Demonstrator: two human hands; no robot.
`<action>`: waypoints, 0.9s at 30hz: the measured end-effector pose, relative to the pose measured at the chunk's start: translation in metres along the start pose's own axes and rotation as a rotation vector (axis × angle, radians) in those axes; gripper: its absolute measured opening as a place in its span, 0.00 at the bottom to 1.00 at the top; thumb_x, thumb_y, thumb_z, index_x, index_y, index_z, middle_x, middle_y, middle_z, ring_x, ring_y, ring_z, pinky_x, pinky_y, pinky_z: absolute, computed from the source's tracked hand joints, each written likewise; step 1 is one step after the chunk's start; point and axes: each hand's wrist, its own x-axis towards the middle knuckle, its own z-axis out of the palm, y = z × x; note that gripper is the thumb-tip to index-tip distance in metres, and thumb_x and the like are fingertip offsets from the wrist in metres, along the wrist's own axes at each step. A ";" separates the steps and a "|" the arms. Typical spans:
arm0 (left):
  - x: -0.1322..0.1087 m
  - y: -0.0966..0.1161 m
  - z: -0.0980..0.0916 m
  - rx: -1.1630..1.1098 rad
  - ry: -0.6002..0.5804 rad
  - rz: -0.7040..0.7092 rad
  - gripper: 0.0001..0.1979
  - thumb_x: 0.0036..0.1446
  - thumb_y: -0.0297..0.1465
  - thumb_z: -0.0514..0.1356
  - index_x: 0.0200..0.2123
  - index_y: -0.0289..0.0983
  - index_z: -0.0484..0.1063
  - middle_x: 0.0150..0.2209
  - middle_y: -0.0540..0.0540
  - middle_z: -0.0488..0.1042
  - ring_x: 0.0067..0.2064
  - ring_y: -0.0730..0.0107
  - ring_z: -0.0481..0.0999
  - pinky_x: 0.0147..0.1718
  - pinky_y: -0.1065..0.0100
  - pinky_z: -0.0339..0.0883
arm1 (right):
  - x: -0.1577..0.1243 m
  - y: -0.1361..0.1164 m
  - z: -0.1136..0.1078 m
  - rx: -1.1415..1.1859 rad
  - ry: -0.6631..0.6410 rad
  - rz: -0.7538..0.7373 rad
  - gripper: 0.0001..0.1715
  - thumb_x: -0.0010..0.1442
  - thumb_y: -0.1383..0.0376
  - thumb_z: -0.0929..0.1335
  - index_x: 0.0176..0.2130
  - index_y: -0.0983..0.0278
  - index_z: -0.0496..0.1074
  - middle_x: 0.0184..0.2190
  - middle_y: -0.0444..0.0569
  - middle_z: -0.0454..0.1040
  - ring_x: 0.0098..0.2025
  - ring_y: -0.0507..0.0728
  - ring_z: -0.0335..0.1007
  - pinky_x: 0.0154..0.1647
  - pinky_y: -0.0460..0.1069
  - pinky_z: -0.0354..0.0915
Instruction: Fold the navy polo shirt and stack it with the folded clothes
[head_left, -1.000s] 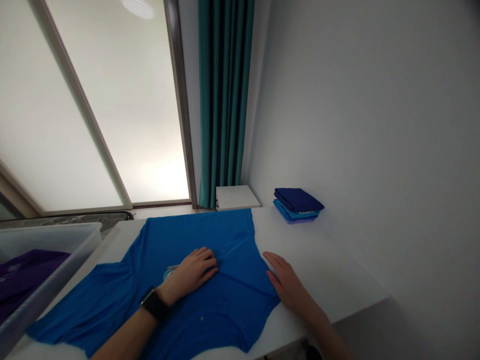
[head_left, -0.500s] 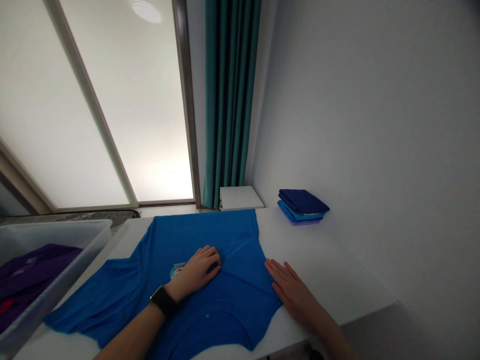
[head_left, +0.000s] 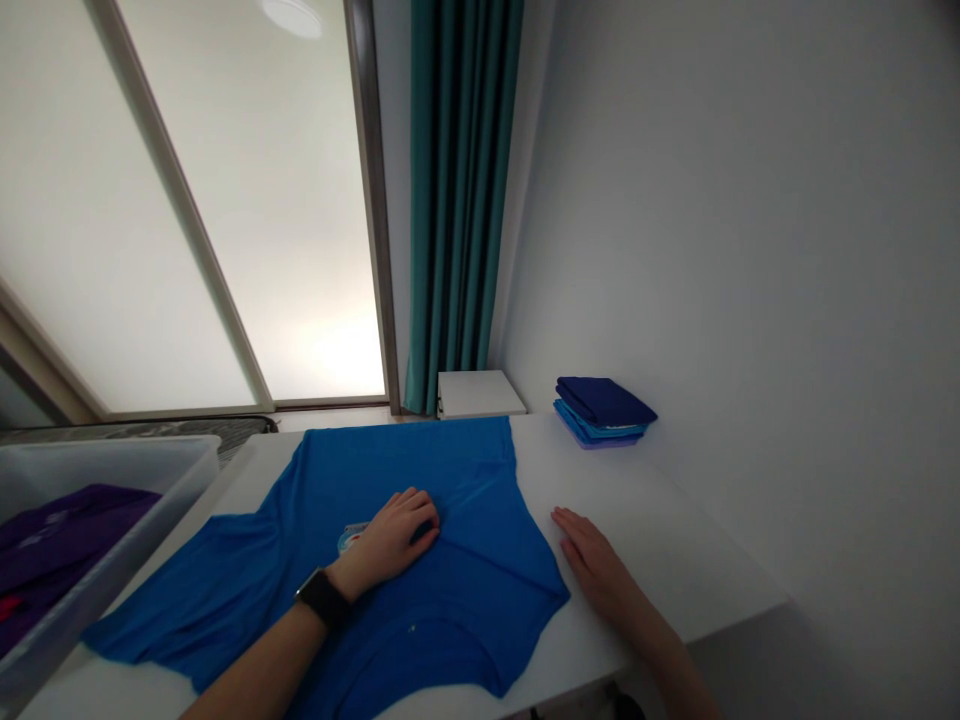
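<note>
A blue T-shirt (head_left: 465, 520) lies spread on the white table (head_left: 660, 560), its neckline toward me and its left sleeve stretched out near the bin. Resting on the middle of the shirt, beside a small printed logo, is my left hand (head_left: 394, 537), palm down with fingers loosely extended; a dark watch is on that wrist. My right hand (head_left: 594, 560) is just to the right of the shirt's edge, over the bare tabletop, fingers stretched and holding nothing. Light wrinkles run across the shirt's right part.
A stack of folded dark and light blue clothes (head_left: 604, 405) sits at the back right by the wall. On the left stands a translucent bin (head_left: 169, 510) with purple clothing (head_left: 75, 530) inside. A white cabinet (head_left: 480, 393) is beyond the table's far edge, below a green curtain (head_left: 461, 200).
My right hand has moved right, off the shirt's edge. The shirt's right sleeve corner now reaches slightly farther right. My left hand has stayed on the shirt.
</note>
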 end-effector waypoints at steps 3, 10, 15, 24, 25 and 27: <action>0.000 0.000 -0.001 0.002 0.010 0.009 0.06 0.64 0.30 0.53 0.38 0.40 0.70 0.40 0.48 0.71 0.43 0.64 0.69 0.49 0.56 0.63 | -0.002 -0.006 -0.001 -0.057 -0.022 -0.028 0.29 0.68 0.55 0.56 0.64 0.62 0.61 0.64 0.52 0.60 0.67 0.60 0.52 0.68 0.63 0.47; 0.001 -0.001 0.001 0.034 0.000 0.020 0.05 0.64 0.30 0.53 0.38 0.40 0.69 0.41 0.48 0.70 0.43 0.63 0.69 0.48 0.56 0.62 | -0.016 -0.014 -0.007 -0.165 -0.122 -0.050 0.34 0.65 0.53 0.60 0.67 0.57 0.52 0.68 0.48 0.51 0.69 0.59 0.44 0.69 0.63 0.43; 0.001 -0.002 0.002 0.056 0.010 0.053 0.05 0.64 0.30 0.53 0.39 0.40 0.69 0.41 0.47 0.70 0.42 0.64 0.68 0.45 0.60 0.62 | -0.018 -0.010 -0.006 -0.114 -0.064 -0.070 0.32 0.65 0.57 0.61 0.66 0.56 0.55 0.66 0.49 0.56 0.68 0.59 0.48 0.68 0.64 0.45; 0.001 0.002 -0.001 0.055 0.007 0.041 0.06 0.64 0.29 0.53 0.39 0.40 0.69 0.41 0.48 0.70 0.42 0.64 0.68 0.44 0.61 0.62 | -0.039 -0.027 -0.009 0.040 0.056 -0.185 0.23 0.67 0.63 0.59 0.60 0.57 0.67 0.60 0.49 0.67 0.63 0.59 0.61 0.64 0.59 0.59; 0.001 0.002 -0.001 0.058 0.008 0.041 0.06 0.64 0.29 0.53 0.38 0.40 0.69 0.41 0.47 0.70 0.42 0.64 0.68 0.44 0.61 0.62 | -0.041 -0.030 -0.009 0.023 0.039 -0.198 0.23 0.67 0.63 0.59 0.59 0.56 0.68 0.60 0.48 0.68 0.63 0.59 0.61 0.65 0.60 0.57; 0.001 0.003 -0.001 0.060 0.013 0.042 0.05 0.64 0.29 0.53 0.38 0.40 0.69 0.40 0.47 0.70 0.42 0.64 0.68 0.43 0.61 0.62 | -0.043 -0.033 -0.010 0.001 0.021 -0.200 0.21 0.67 0.63 0.60 0.57 0.56 0.69 0.59 0.48 0.68 0.62 0.59 0.61 0.65 0.61 0.56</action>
